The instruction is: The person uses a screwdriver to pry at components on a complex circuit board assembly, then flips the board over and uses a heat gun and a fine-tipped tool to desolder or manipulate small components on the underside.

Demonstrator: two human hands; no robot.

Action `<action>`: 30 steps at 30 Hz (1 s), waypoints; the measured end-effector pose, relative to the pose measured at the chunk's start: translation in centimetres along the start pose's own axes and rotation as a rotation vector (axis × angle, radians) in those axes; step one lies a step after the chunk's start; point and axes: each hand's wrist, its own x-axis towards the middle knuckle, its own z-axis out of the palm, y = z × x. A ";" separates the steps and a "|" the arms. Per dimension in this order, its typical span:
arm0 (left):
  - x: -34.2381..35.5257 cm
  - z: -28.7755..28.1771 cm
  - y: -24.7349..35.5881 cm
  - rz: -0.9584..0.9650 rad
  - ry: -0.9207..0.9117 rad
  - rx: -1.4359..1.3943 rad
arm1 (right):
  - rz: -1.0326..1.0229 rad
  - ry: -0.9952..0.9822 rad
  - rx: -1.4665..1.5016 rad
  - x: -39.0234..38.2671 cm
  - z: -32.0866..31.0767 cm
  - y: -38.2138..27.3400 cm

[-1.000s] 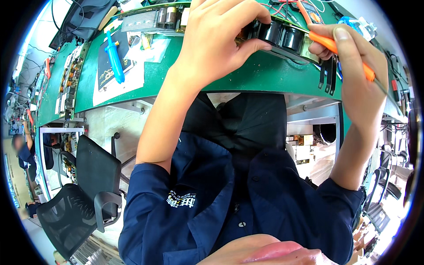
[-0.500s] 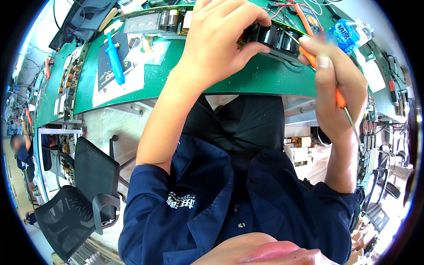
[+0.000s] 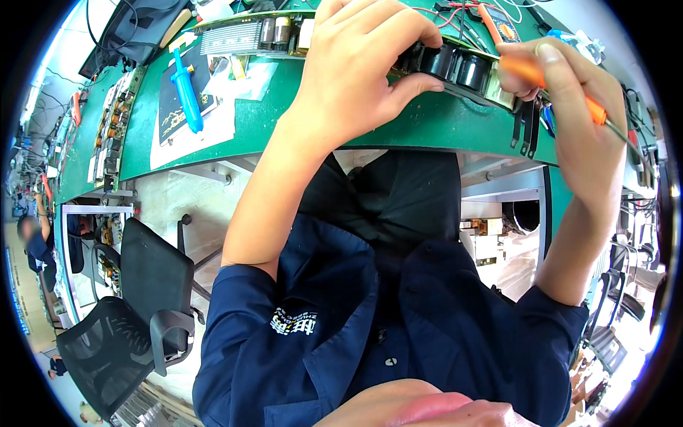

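Tool (image 3: 595, 111), orange-handled, is staying clasped in the right hand (image 3: 587, 132), now swinging rightward, opening access beside the black cylinders (image 3: 472, 73); the left hand (image 3: 356, 78) is gripping their circuit board (image 3: 282, 33) on the green bench (image 3: 249, 127).

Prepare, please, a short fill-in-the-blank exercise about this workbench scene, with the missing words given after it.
1. The right hand holds a thin-shafted tool whose handle is ____ in colour.
2. The bright blue tool lies to the ____ of the left hand, which grips a circuit board.
3. The bench top is painted ____.
4. The office chair is ____ in colour.

Missing words: orange; left; green; black.
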 end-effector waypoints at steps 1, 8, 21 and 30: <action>0.0 0.2 -0.1 0.031 0.036 -0.011 | -0.019 -0.015 0.009 0.3 -0.1 0.1; -0.1 0.5 -0.8 -0.001 0.012 -0.025 | -0.057 -0.103 -0.005 1.4 -0.5 -1.1; 0.1 0.3 -0.7 -0.015 -0.020 0.005 | -0.092 -0.028 -0.071 1.2 -0.2 0.1; 2.6 -2.0 -0.9 -0.136 -0.239 -0.013 | -0.064 -0.047 -0.033 1.7 -0.3 0.2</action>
